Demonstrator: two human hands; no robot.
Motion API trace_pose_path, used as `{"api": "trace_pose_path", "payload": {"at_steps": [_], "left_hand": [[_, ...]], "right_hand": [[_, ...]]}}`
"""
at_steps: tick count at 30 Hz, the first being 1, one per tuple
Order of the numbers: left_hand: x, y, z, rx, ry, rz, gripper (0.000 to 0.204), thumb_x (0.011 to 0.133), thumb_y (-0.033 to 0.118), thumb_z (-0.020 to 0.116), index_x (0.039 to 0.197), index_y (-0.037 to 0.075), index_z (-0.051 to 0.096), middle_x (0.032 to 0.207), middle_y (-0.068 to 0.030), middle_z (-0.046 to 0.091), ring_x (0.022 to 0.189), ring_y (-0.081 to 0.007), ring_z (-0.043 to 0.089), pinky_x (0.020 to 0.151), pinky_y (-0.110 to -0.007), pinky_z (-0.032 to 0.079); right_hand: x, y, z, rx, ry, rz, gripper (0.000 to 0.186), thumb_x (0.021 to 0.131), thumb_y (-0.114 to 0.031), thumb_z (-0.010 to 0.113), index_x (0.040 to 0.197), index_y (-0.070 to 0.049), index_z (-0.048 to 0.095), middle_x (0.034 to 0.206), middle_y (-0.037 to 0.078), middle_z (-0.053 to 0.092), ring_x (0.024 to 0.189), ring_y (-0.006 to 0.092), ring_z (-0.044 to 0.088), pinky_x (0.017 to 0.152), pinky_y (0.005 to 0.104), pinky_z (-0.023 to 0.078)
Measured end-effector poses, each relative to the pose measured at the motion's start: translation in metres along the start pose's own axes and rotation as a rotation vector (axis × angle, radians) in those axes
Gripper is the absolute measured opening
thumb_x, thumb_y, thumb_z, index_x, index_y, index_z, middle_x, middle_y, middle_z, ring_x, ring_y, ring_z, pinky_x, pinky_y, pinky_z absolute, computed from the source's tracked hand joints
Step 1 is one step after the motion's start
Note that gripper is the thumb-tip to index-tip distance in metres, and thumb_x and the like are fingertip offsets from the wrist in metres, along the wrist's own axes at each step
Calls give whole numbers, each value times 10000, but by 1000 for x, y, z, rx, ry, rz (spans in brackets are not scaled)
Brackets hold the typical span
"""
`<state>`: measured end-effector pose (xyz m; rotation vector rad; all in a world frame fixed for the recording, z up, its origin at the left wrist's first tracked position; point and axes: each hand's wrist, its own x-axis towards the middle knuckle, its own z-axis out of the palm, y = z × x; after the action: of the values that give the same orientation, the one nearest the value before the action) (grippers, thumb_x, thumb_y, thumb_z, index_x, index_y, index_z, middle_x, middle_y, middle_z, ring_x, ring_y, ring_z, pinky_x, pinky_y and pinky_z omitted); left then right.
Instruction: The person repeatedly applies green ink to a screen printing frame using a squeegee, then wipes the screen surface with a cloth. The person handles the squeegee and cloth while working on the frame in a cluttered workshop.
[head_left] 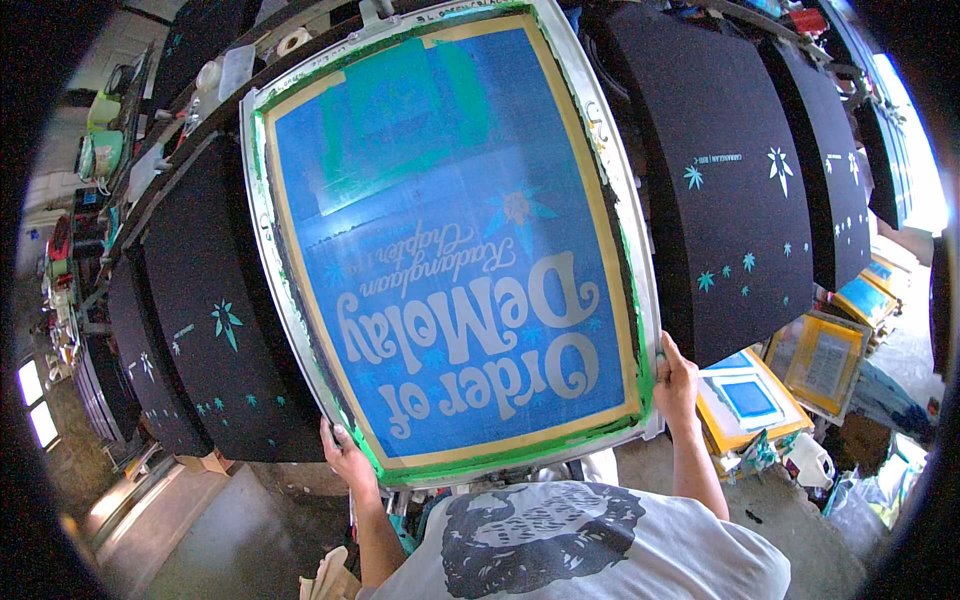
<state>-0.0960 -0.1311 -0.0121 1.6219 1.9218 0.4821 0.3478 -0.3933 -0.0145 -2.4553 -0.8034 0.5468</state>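
Both hands grip the framed screen at its near end

Through the head camera I have a large rectangular printing screen with blue mesh (450, 230) filling the centre of the frame, tilted slightly counterclockwise. Its pale rim carries green smears and a tan tape border inside; the mesh bears pale upside-down lettering and a greener patch near the top.

My left hand (348, 458) grasps the rim at the lower left of the screen, thumb on top. My right hand (678, 380) grasps the right-hand rim near the lower right corner, forearm rising from below. I cannot tell what supports the screen underneath.

Left of centre I see a black fabric panel with teal leaf prints (215, 300); right of centre, a wider black fabric panel with white and teal leaves (715, 200).

At the lower right are a yellow-bordered screen with a blue rectangle (748, 398) and, just beside it, a yellow-bordered screen with a grey middle (815, 368). A pale grey shirt with a dark print (690, 540) occupies the bottom centre.
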Motion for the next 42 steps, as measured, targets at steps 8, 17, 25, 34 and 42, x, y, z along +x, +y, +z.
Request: {"api": "trace_pose_path", "payload": {"at_steps": [8, 17, 25, 34, 42], "left_hand": [[1, -7, 1, -13, 8, 22, 517, 1062, 364, 482, 1376, -45, 512, 1318, -207, 599, 1164, -302, 587, 1006, -402, 436], [1, -3, 0, -27, -6, 19, 496, 1059, 328, 493, 1366, -61, 511, 1315, -212, 598, 1165, -310, 584, 1022, -398, 422], [-1, -2, 0, 3, 8, -11, 489, 1062, 304, 484, 1379, -68, 496, 1346, -218, 579, 1198, -314, 569, 1044, -397, 407], [0, -12, 1, -17, 5, -18, 504, 1064, 316, 485, 1390, -67, 486, 1358, -219, 569, 1202, -306, 570, 1033, -392, 419], [-1, -2, 1, 2, 7, -9, 498, 1066, 332, 482, 1388, -47, 497, 1334, -200, 587, 1167, -288, 584, 1011, -386, 435]], "right_hand": [[0, -3, -2, 0, -6, 19, 505, 854, 113, 499, 1319, -50, 613, 823, 249, 654, 636, 230, 639, 645, 320, 500], [-2, 12, 5, 27, 64, -108, 752, 693, 144, 543, 1393, -128, 571, 571, 90, 455, 485, 184, 461, 534, 303, 429], [-1, 9, 2, 15, 23, -52, 710, 712, 144, 524, 1370, -114, 589, 602, 124, 504, 494, 200, 494, 545, 308, 449], [0, 8, 5, 46, 58, -76, 719, 690, 151, 519, 1361, -96, 591, 665, 166, 578, 524, 229, 555, 573, 312, 472], [0, 11, 5, 37, 53, -77, 746, 673, 154, 536, 1369, -110, 590, 600, 111, 503, 509, 179, 508, 558, 288, 451]]}}
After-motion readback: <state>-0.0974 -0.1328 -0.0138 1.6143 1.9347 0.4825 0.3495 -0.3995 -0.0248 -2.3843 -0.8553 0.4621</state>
